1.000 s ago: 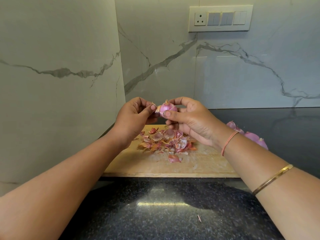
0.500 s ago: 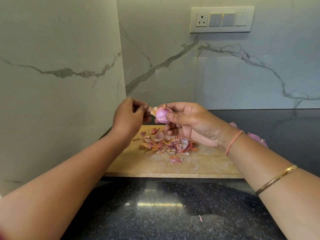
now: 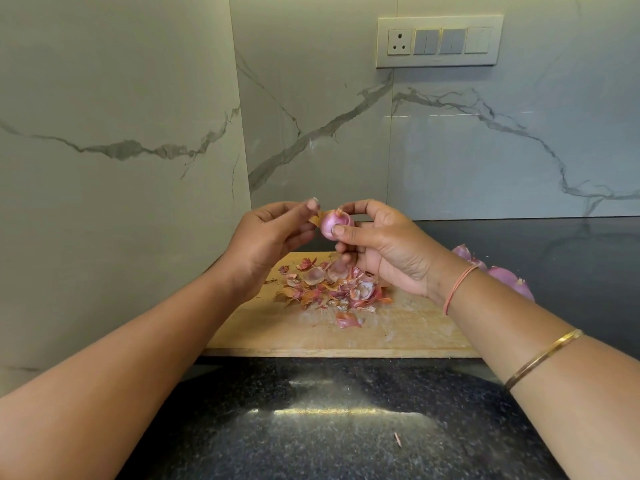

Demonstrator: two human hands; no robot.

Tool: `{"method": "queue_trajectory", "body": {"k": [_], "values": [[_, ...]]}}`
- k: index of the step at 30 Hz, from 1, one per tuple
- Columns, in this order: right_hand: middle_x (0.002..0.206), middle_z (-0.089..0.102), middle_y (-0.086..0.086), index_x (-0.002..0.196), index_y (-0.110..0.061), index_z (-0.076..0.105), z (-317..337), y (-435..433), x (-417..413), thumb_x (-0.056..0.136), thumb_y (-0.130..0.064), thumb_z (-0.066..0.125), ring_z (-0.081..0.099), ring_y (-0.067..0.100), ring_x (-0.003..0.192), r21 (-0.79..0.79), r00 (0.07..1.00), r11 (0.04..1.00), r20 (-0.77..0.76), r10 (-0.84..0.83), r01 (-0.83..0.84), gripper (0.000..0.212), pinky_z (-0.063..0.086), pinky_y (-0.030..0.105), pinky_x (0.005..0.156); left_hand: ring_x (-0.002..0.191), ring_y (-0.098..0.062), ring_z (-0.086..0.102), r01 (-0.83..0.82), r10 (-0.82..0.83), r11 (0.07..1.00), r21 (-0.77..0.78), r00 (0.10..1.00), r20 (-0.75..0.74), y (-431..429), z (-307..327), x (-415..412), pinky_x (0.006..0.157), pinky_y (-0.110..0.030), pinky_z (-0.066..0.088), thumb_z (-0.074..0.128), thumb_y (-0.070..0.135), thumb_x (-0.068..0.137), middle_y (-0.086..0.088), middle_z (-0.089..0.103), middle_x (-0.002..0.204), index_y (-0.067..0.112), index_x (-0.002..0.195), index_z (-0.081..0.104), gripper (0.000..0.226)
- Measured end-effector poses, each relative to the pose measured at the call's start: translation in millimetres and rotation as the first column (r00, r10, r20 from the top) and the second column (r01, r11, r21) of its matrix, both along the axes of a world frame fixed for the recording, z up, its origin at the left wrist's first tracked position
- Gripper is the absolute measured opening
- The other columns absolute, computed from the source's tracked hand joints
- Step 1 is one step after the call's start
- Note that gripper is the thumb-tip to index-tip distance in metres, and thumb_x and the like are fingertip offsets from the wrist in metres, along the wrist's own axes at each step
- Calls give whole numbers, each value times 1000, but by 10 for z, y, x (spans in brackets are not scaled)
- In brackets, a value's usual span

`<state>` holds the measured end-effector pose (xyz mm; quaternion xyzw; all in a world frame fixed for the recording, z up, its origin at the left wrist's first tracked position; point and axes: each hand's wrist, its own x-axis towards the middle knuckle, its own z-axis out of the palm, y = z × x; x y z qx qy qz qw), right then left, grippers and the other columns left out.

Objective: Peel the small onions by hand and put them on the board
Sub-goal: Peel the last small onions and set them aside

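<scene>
1. A small onion is gripped in the fingers of the right hand at the centre of the frame, above the far edge of the board.
2. A dry skin flap on its left side is pinched by the left hand. This onion is judged partly peeled.
3. A pile of peels is spread on the board, which suggests several onions are already done. No peeled onion is seen there.
4. At centre right, other onions lie on the dark counter behind the right wrist. Whether they are peeled cannot be told.
</scene>
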<state>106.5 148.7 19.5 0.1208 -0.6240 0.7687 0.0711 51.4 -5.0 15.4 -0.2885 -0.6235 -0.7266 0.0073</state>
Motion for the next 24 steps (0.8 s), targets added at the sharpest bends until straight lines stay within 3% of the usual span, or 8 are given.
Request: {"method": "queue_trajectory", "body": {"k": [2, 5, 8, 10, 18, 24], "values": [[78, 64, 11, 113, -3, 48, 8, -6, 8, 84, 8, 59, 57, 12, 57, -12, 1000, 1000, -2, 13, -13, 33, 50, 22, 51, 92, -16, 67, 12, -15, 999, -44, 998, -63, 0, -27, -9, 87, -25, 53, 70, 29, 66, -5, 72, 95, 14, 92, 70, 30], [76, 65, 11, 118, 0, 50, -1, -8, 4, 85, 4, 60, 57, 11, 58, 9, 1000, 1000, -8, 14, -14, 35, 50, 22, 52, 87, -16, 68, -15, 15, 1000, 6, 997, -69, 6, -30, -21, 84, -25, 54, 70, 21, 66, -4, 74, 87, 10, 84, 70, 21], [79, 62, 12, 118, 0, 51, -8, -5, 1, 86, -1, 59, 56, 11, 57, 19, 1000, 1000, -11, 6, -6, 33, 49, 22, 52, 76, -9, 67, -45, 47, 999, 29, 997, -67, 11, -24, -46, 73, -18, 53, 68, 11, 75, 2, 72, 74, 10, 78, 68, 3], [81, 63, 14, 118, 1, 52, -8, -5, -2, 88, -3, 58, 56, 11, 56, 10, 1000, 1000, -13, 18, -18, 31, 50, 23, 51, 71, -6, 65, -78, 78, 997, 6, 993, -83, 14, -19, -62, 69, -16, 52, 64, 8, 83, 5, 71, 69, 11, 77, 68, 8], [87, 65, 18, 109, -2, 57, 18, 8, 13, 94, -9, 48, 60, 12, 61, 0, 993, 993, -9, 117, -117, 19, 53, 23, 57, 65, -9, 64, -75, 70, 997, -28, 988, -135, 20, -41, -81, 74, -20, 55, 56, 9, 91, 6, 67, 64, 10, 80, 64, 14], [89, 64, 19, 118, 1, 54, 16, 38, 11, 96, -9, 42, 61, 13, 63, -16, 983, 984, 29, 180, -180, 26, 54, 24, 59, 66, -8, 63, -147, 133, 986, -81, 980, -150, 38, -54, -96, 72, -18, 55, 56, 10, 92, -4, 65, 75, 10, 81, 63, 13]]}}
